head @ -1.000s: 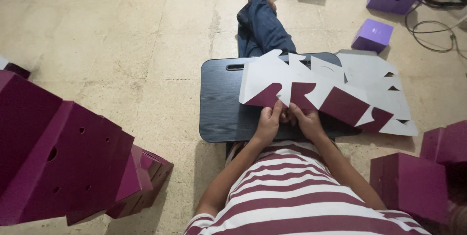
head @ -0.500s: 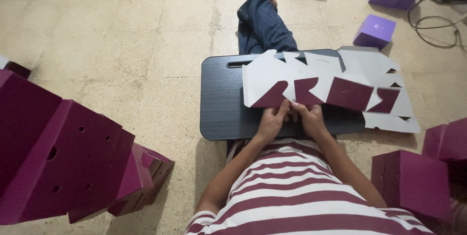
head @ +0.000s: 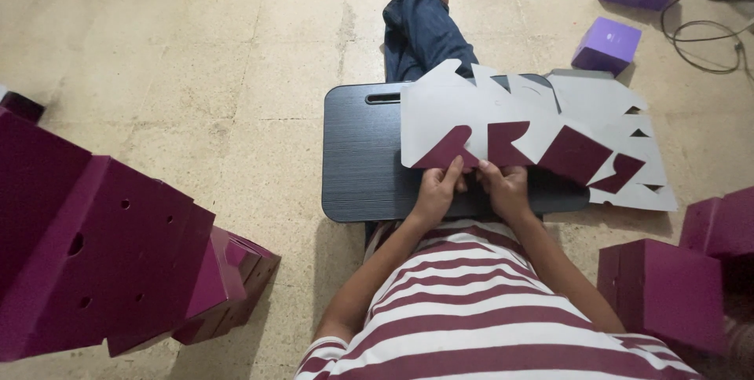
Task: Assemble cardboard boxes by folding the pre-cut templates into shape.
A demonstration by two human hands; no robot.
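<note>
While stacked maroon boxes occupy the floor at far left, the left hand and right hand meet at centre, fingers clamped on the near edge of a flat grey-and-maroon die-cut cardboard sheet. That sheet lies across a black lap table, overhanging its right side; further maroon boxes stand at right.

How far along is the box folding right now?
Done: folded maroon boxes stand stacked at one side, more at the other, purple ones farther off. In hand: the left hand and right hand both grip the near edge of a flat box blank on the black lap tray. Left: the blank lies almost flat, only small flaps turned.
</note>
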